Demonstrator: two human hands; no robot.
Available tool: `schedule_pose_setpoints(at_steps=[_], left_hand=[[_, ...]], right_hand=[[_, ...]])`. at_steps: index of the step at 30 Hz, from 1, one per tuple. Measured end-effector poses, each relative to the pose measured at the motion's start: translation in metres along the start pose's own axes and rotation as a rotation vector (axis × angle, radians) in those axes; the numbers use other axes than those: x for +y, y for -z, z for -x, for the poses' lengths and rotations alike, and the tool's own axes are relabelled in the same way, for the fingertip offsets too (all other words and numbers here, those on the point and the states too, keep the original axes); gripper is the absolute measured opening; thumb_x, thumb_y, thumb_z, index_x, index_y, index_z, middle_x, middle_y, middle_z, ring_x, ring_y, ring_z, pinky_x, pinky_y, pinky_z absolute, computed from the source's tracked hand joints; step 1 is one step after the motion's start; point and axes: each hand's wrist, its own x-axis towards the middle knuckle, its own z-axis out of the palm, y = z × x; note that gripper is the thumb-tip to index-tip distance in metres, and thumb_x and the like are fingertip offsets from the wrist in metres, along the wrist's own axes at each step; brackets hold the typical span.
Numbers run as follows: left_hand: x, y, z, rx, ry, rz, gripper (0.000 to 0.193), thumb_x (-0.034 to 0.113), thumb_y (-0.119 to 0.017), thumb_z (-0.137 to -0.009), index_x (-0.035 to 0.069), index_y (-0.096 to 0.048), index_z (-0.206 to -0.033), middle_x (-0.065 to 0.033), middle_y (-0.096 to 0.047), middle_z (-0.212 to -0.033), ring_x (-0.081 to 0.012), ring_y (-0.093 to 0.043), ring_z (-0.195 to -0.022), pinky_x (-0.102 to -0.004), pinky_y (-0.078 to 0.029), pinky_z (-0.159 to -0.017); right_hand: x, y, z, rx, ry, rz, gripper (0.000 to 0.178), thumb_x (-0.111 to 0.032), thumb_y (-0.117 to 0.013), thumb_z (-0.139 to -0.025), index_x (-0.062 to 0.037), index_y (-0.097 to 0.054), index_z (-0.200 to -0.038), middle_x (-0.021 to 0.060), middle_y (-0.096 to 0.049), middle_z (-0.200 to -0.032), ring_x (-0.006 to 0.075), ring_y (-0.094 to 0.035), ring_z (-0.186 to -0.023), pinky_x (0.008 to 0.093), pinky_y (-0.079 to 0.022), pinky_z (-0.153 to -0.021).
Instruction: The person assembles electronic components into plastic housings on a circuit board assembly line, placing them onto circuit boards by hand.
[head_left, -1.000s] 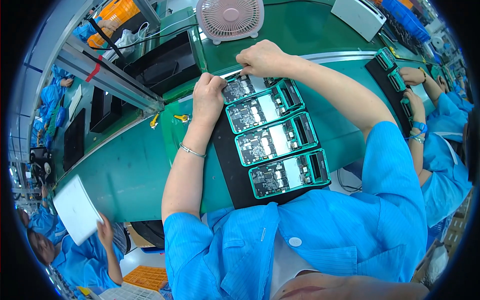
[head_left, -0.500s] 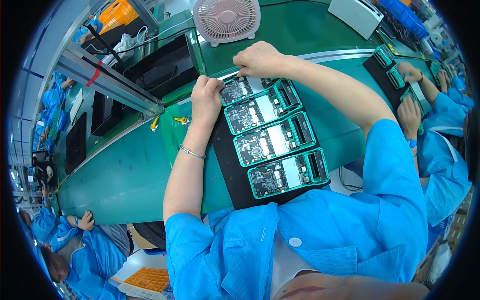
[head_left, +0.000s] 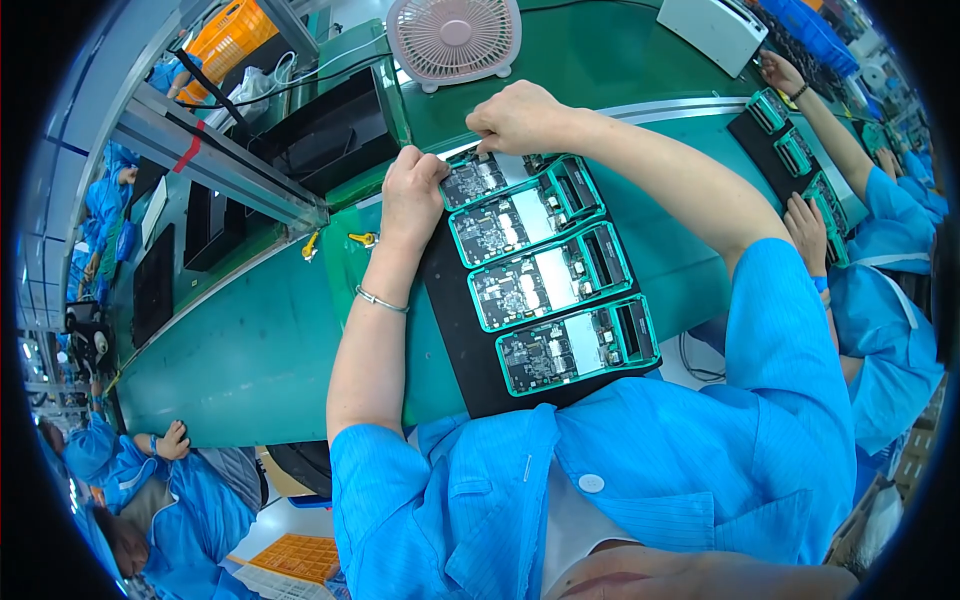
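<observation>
Several open electronic housings with teal-green frames lie in a column on a black mat (head_left: pixel 445 320). Dark circuit boards and silver plates show inside them. My left hand (head_left: pixel 413 195) is closed at the left end of the farthest housing (head_left: pixel 474 180), fingertips at its corner. At that housing's far edge, my right hand (head_left: pixel 520 118) is pinched, with its fingers pointing down to the board. Whatever small part lies between the fingers of either hand is hidden. Nearer to me rest the second housing (head_left: pixel 500 226), the third housing (head_left: pixel 548 280) and the nearest housing (head_left: pixel 575 347).
A pink fan (head_left: pixel 453 38) stands beyond my hands. Left of it are a black tray (head_left: pixel 335 130) and a metal post (head_left: pixel 215 165). The green bench (head_left: pixel 250 370) runs leftward. At right, a co-worker's hand (head_left: pixel 808 228) is beside more housings (head_left: pixel 793 152); a white box (head_left: pixel 712 35) stands behind.
My hands stay at the farthest housing, almost unmoved. At right, one of the co-worker's hands has left the housings and reaches toward the far side.
</observation>
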Motion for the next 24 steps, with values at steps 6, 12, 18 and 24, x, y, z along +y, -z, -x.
schedule_pose_setpoints(at_steps=[6,12,18,24], left_hand=[[-0.008,0.006,-0.010,-0.104,-0.049,0.029,0.009,-0.001,-0.073,-0.079,0.003,-0.066,-0.080,-0.0121,-0.055,-0.083,-0.0337,-0.062,-0.079,-0.0443,-0.052,-0.070],[-0.008,0.008,-0.014,-0.109,-0.093,0.084,0.008,0.001,-0.074,-0.079,0.003,-0.066,-0.081,-0.0134,-0.055,-0.083,-0.0348,-0.062,-0.080,-0.0448,-0.051,-0.070],[-0.005,0.012,-0.018,-0.114,-0.073,0.070,0.007,0.000,-0.073,-0.080,0.002,-0.066,-0.082,-0.0137,-0.055,-0.083,-0.0347,-0.063,-0.081,-0.0439,-0.052,-0.071],[-0.002,0.016,-0.022,-0.223,-0.094,0.131,0.007,0.001,-0.073,-0.081,0.001,-0.067,-0.084,-0.0140,-0.056,-0.085,-0.0352,-0.063,-0.081,-0.0435,-0.052,-0.072]], right_hand=[[0.001,0.003,0.000,0.001,0.010,-0.010,0.030,-0.035,-0.077,-0.083,-0.0093,-0.063,-0.080,0.0081,-0.067,-0.075,0.0315,-0.069,-0.076,0.0471,-0.052,-0.068],[0.007,0.001,0.001,0.023,0.027,0.010,0.028,-0.034,-0.077,-0.081,-0.0093,-0.063,-0.080,0.0088,-0.068,-0.076,0.0322,-0.069,-0.076,0.0480,-0.053,-0.068],[0.006,0.009,0.002,0.017,0.037,0.004,0.028,-0.035,-0.077,-0.082,-0.0096,-0.064,-0.080,0.0082,-0.068,-0.076,0.0318,-0.069,-0.077,0.0474,-0.052,-0.069],[0.009,0.007,0.007,0.033,0.040,-0.033,0.032,-0.039,-0.076,-0.084,-0.0085,-0.066,-0.082,0.0094,-0.068,-0.073,0.0331,-0.069,-0.074,0.0479,-0.051,-0.066]])
